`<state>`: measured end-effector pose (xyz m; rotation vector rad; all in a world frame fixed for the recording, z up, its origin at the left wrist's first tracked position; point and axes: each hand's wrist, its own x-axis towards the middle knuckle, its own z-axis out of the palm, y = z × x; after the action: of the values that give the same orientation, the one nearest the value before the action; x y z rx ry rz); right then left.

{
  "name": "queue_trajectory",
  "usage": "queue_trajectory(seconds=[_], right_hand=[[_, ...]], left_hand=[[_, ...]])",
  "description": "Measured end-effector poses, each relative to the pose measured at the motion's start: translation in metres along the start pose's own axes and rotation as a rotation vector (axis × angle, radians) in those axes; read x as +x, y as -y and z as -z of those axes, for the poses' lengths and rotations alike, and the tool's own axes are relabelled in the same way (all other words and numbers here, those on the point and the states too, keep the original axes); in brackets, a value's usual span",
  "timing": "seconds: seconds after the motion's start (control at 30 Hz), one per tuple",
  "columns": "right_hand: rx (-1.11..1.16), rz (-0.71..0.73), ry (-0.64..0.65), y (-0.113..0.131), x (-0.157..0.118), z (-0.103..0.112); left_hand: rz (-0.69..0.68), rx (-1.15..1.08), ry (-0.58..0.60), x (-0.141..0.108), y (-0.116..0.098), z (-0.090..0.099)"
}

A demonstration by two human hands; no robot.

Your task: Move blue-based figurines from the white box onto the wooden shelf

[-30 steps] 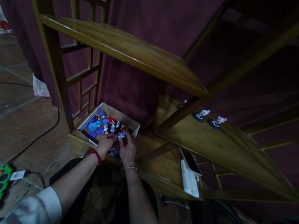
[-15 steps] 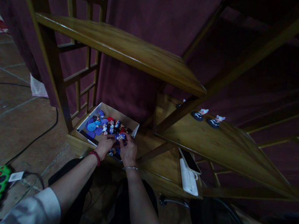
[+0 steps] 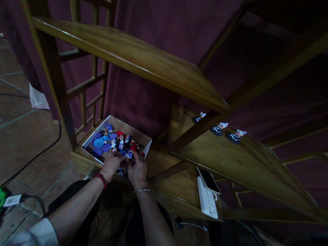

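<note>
one small blue figurine (image 3: 128,155) lies just ahead and left of the right hand (image 3: 137,172), the nearer of the two, whose thumb and forefinger seem to pinch it. its long axis looks to run crosswise, toward the left hand (image 3: 112,165), whose fingers curl just beside it, gripping or not, i cannot tell; beyond both hands spreads an open box (image 3: 131,131) of loose figurines (image 3: 121,144).
</note>
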<state>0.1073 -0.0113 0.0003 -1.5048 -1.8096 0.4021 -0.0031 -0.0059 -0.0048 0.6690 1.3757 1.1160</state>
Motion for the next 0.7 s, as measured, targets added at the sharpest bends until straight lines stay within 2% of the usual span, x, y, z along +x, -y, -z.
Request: queue_trajectory(seconds=[0.2, 0.4, 0.47, 0.6, 0.7], right_hand=[[0.033, -0.02, 0.002, 0.002, -0.001, -0.002], [0.022, -0.141, -0.027, 0.005, -0.005, -0.004], [0.015, -0.114, -0.031, 0.005, -0.007, -0.003], [0.007, -0.011, -0.041, 0.003, -0.009, 0.001], [-0.001, 0.05, -0.039, 0.006, -0.009, 0.008]], left_hand=[[-0.107, 0.123, 0.025, 0.001, 0.0, 0.005], [-0.196, 0.238, -0.006, -0.001, -0.001, 0.004], [-0.186, 0.207, 0.009, -0.003, -0.001, 0.003], [-0.097, 0.028, 0.126, -0.009, -0.002, 0.0], [-0.086, -0.066, 0.121, -0.016, -0.005, -0.002]])
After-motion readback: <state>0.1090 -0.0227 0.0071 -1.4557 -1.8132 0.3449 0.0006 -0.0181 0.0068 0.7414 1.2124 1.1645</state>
